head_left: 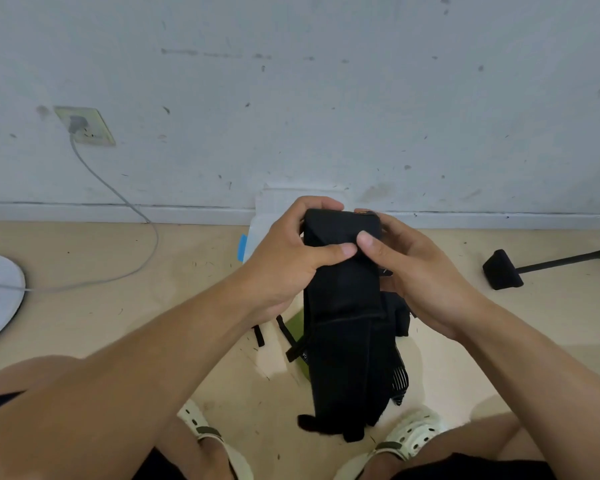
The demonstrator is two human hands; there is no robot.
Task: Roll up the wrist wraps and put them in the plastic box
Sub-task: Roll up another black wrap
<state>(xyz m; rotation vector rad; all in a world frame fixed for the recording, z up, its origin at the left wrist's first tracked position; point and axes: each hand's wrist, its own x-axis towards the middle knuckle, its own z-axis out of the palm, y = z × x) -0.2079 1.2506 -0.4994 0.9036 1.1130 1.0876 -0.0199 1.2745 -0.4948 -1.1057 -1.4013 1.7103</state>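
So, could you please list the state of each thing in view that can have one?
wrist wrap: partly rolled at its top end, the rest hanging loose
left hand: grips the roll, thumb pressed on it
right hand: grips the roll, thumb pressed on it
plastic box: on the floor behind the hands, mostly hidden
plug: in the wall socket

Bare indoor room, likely a home, scuffed white wall (326, 81), pale floor (153, 323), wall socket (85, 126) with grey cable (118, 192), skirting (118, 213).
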